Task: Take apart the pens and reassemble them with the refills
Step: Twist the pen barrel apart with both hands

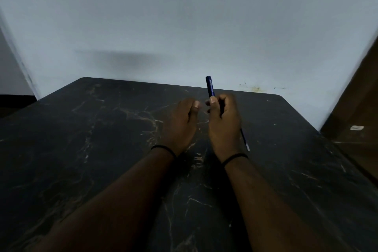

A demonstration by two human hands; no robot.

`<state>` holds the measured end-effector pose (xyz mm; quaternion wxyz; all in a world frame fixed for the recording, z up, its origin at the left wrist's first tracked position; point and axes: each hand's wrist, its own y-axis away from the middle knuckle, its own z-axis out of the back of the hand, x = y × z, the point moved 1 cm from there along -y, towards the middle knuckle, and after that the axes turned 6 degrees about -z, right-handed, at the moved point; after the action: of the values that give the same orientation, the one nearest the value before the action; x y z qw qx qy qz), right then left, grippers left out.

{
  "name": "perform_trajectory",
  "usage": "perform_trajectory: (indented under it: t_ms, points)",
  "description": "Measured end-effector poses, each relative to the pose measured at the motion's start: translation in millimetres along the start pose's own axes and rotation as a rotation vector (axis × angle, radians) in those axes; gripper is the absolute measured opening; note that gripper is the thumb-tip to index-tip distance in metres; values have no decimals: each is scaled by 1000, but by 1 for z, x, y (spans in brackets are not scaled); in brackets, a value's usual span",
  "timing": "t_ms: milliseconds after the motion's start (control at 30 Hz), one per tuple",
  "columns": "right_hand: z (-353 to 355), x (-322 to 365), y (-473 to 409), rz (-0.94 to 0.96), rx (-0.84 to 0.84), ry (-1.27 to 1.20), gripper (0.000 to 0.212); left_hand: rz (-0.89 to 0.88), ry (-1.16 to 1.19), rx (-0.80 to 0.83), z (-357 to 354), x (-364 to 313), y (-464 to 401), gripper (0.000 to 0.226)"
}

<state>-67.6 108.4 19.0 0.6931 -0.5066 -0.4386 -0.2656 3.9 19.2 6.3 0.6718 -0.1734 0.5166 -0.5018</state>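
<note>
My right hand [224, 120] grips a dark blue pen barrel [210, 86] that sticks upward out of the fist, with the thumb along it. A thin refill [244, 139] shows below and to the right of that hand, slanting down; whether the hand holds it or it lies on the table I cannot tell. My left hand [180, 122] is close beside the right, fingers curled with the thumb tip near the pen. Whether it pinches a small part is hidden. Both hands hover over the black marble-patterned table [102, 149].
A pale wall [184, 26] rises right behind the table's far edge. A brown wooden door or cabinet [360, 108] stands at the right, close to the table corner. Both wrists carry thin black bands.
</note>
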Motion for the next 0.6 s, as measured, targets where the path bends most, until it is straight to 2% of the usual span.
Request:
perform_trajectory:
  t_ms: [67, 133, 233, 433, 600]
  points:
    - [-1, 0, 4, 54, 60, 80, 10, 14, 53, -137, 4, 1, -1, 48]
    - [-3, 0, 8, 109, 152, 210, 12, 42, 102, -246, 9, 3, -3, 46]
    - [-3, 2, 11, 166, 273, 399, 13, 161, 135, -324, 14, 10, -7, 46]
    - [-10, 5, 11, 327, 313, 552, 15, 293, 43, -270, 19, 19, -11, 53]
    - [-21, -2, 17, 403, 282, 750, 27, 275, 65, -267, 23, 17, -11, 51]
